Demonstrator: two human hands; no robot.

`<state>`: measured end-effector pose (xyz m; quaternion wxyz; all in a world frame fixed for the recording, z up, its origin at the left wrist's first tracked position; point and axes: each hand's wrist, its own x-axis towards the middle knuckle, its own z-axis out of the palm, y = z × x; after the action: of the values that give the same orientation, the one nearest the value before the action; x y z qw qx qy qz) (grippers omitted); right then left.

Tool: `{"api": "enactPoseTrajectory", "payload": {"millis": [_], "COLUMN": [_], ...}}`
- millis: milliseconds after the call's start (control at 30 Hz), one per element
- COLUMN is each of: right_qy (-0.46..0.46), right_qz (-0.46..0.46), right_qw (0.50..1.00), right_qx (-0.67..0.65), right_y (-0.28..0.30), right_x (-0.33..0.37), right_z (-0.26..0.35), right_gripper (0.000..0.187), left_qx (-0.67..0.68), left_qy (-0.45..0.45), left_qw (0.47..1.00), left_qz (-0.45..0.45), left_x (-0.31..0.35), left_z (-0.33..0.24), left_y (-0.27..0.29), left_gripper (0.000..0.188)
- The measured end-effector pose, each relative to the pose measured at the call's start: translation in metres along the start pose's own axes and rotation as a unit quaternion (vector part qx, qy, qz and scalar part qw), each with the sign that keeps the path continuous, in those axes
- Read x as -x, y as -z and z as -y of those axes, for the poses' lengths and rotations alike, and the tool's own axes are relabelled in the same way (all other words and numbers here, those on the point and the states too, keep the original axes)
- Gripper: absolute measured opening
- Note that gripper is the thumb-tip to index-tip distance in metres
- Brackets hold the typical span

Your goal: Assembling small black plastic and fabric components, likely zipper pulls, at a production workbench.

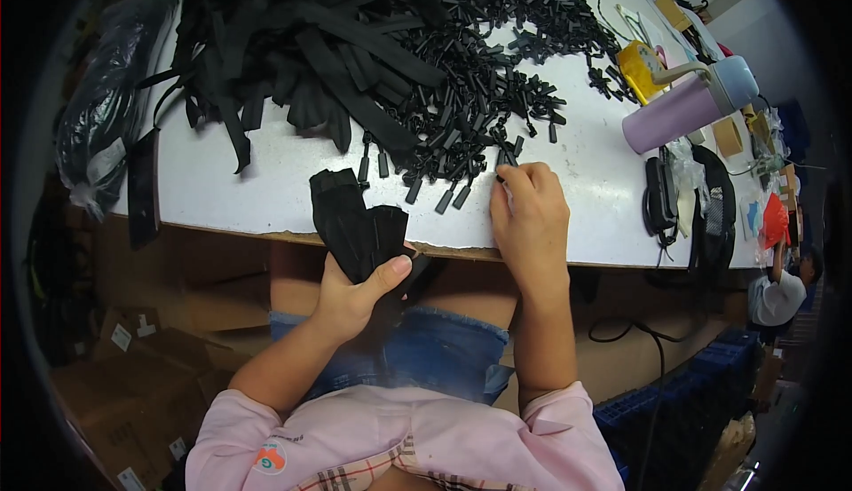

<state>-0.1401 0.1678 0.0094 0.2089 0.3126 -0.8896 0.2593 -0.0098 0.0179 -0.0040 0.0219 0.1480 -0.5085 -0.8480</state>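
My left hand (pixel 359 296) is closed round a folded bundle of black fabric strips (pixel 355 225), held at the table's front edge with the thumb on top. A large heap of black strips (pixel 257 39) lies at the far left of the table. Beside it spreads a pile of small black zipper pulls (pixel 470 92) with cord loops. My right hand (pixel 537 216) rests at the near right edge of that pile. Its thumb and fingers are pinched on a small black zipper pull (pixel 501 177), mostly hidden by the fingers.
A lilac bottle (pixel 674 111) with a blue lid lies tilted on the white table (pixel 586 216), near a yellow package (pixel 641 70). A black pouch (pixel 659 194) sits at the right edge. A plastic-wrapped black bundle (pixel 111 101) is at the left; cardboard boxes (pixel 133 384) stand below. Another person (pixel 779 296) is far right.
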Motion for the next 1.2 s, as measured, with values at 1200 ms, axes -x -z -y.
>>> {"api": "enactPoseTrajectory", "payload": {"millis": [1200], "right_qy": [-0.163], "right_qz": [0.040], "right_qw": [0.812], "right_qx": [-0.559], "right_y": [-0.010], "right_x": [0.051], "right_z": [0.059], "right_gripper": [0.008], "left_qx": [-0.074], "left_qy": [-0.147], "left_qw": [0.986], "left_qz": [-0.039], "left_x": [0.004], "left_z": [0.006], "left_y": [-0.005], "left_gripper": [0.023]}}
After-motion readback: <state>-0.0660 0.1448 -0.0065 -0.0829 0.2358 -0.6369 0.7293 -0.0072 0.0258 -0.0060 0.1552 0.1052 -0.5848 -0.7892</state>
